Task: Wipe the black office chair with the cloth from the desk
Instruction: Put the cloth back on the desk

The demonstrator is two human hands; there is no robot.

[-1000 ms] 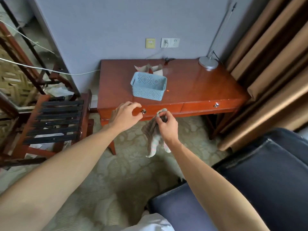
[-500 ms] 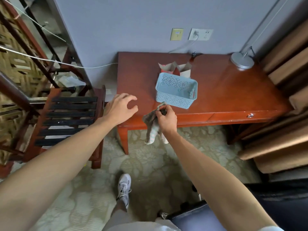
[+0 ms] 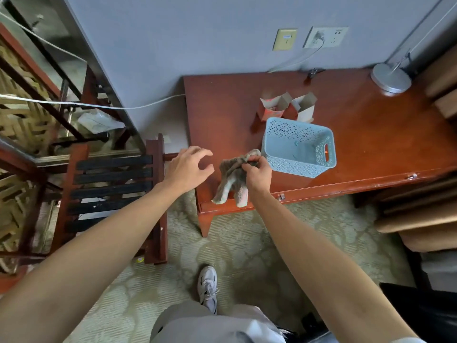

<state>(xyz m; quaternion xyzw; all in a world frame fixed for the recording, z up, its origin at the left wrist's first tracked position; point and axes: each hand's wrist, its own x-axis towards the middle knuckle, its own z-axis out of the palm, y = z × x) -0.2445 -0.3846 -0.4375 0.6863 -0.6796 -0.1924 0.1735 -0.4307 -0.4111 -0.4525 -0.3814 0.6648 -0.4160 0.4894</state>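
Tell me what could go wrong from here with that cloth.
1. The right hand pinches only the bunched top of the cloth. The rest hangs loose over the front edge of the desk, so it might slip to the floor.
2. That hand is close beside the blue basket, which a quick swing could knock.

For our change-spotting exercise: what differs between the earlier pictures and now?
The person stepped closer: the cloth now hangs over the desk corner, not before the drawer; the black office chair has nearly left view. The right hand still pinches the cloth; the left hand is still empty; blue basket unmoved.
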